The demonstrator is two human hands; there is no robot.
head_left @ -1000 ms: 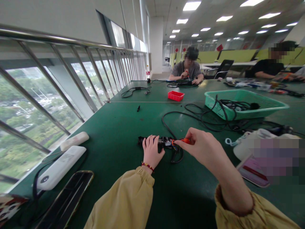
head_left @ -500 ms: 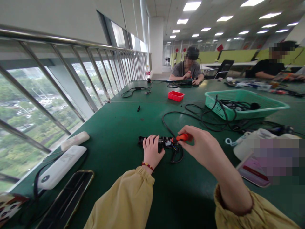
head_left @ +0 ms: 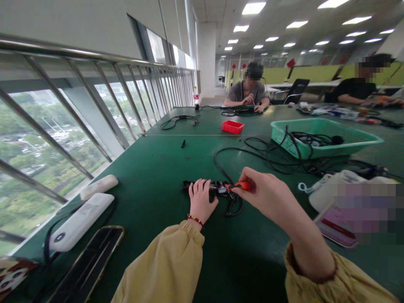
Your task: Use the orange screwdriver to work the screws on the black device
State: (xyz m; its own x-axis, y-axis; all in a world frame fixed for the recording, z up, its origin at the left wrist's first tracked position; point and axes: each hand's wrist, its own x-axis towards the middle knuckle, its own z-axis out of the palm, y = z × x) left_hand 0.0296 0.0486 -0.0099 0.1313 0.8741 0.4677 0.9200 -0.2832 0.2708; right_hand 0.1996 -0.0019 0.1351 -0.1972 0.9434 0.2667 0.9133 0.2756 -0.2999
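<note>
A black tube-shaped device [head_left: 222, 190] lies sideways on the green table, its casing open at the right end, where small wires and metal parts show. A black power cord runs from that end. Across the device's left half rests my left hand [head_left: 202, 195], its fingers curled over the body and pressing it to the table. My right hand [head_left: 260, 185] pinches an orange-handled screwdriver [head_left: 243, 185] between thumb and fingers. The screwdriver lies nearly level, pointing left at the open end. Its tip is too small to make out among the wires.
A green basket [head_left: 356, 148] of cables stands to the right, beyond loose black cords. Farther off is a red tray [head_left: 232, 127]. A small black piece [head_left: 183, 144] lies ahead. Phones and a white device [head_left: 82, 222] line the left edge. Two people sit across the table.
My right hand has shifted slightly at the device's open end, and the orange handle has turned a little in my fingers. My left hand and the device stay in place.
</note>
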